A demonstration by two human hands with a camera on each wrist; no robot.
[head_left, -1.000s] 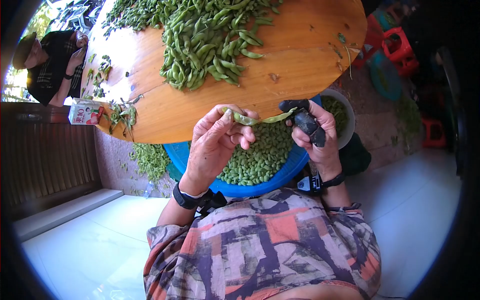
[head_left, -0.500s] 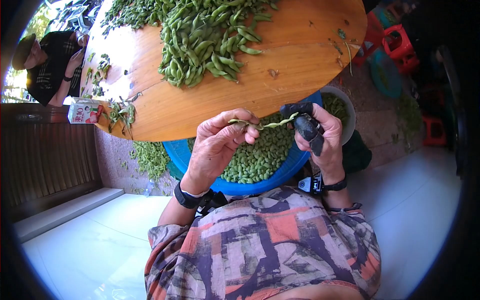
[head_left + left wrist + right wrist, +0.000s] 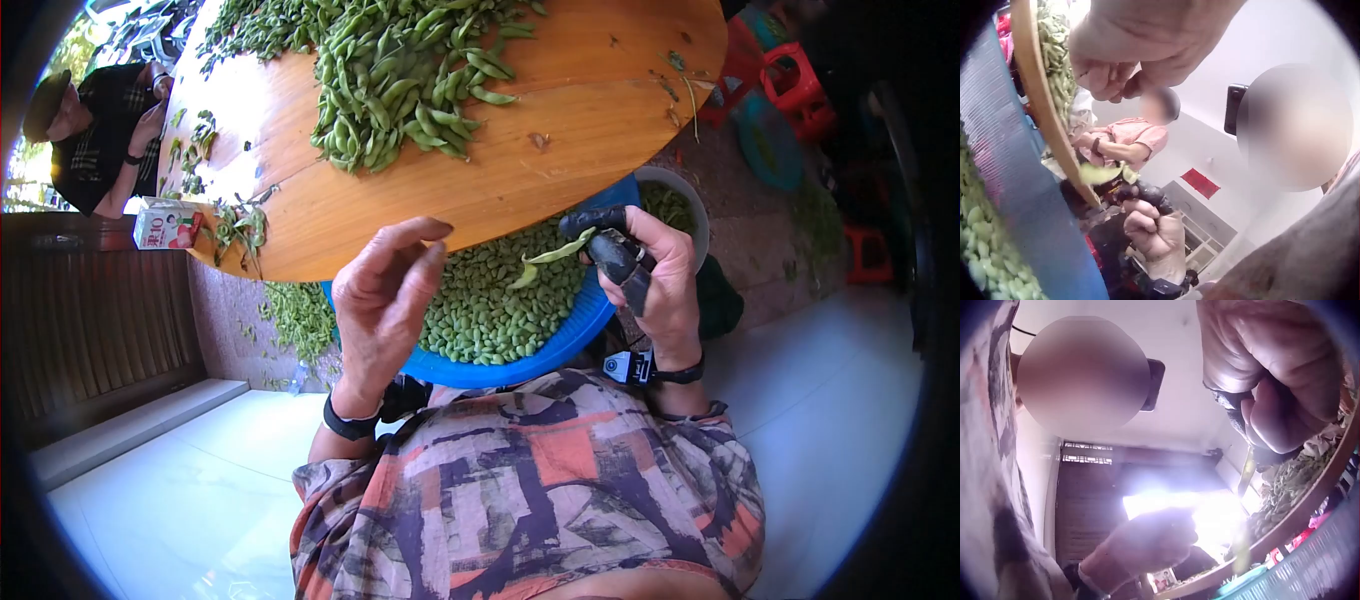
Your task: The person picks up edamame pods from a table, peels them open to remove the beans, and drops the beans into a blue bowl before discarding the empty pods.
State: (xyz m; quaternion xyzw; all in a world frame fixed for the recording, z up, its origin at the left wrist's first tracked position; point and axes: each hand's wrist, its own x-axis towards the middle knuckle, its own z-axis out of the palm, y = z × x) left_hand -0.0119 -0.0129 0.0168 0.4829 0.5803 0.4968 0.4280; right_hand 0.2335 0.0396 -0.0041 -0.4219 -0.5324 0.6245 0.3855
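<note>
Between black-wrapped thumb and finger, my right hand (image 3: 655, 275) pinches one end of a limp green pod (image 3: 556, 252), which hangs out to the left above the blue basket (image 3: 470, 376) of shelled beans (image 3: 490, 315). The same pod (image 3: 1105, 174) shows at the dark fingertips of the right hand (image 3: 1157, 234) in the left wrist view. My left hand (image 3: 385, 305) is over the basket's left side, apart from the pod, thumb and fingers loosely bent with nothing seen between them.
A heap of whole pods (image 3: 400, 90) lies on the wooden table (image 3: 580, 110), with a drink carton (image 3: 165, 226) and plant scraps at its left edge. Another person (image 3: 110, 130) sits at the far left. A pale bowl (image 3: 703, 215) stands right of the basket; red stools (image 3: 798, 90) are beyond.
My left hand has let go of its end of the pod and moved left and slightly down. The right hand has kept its pinch, and the pod's free end now hangs.
</note>
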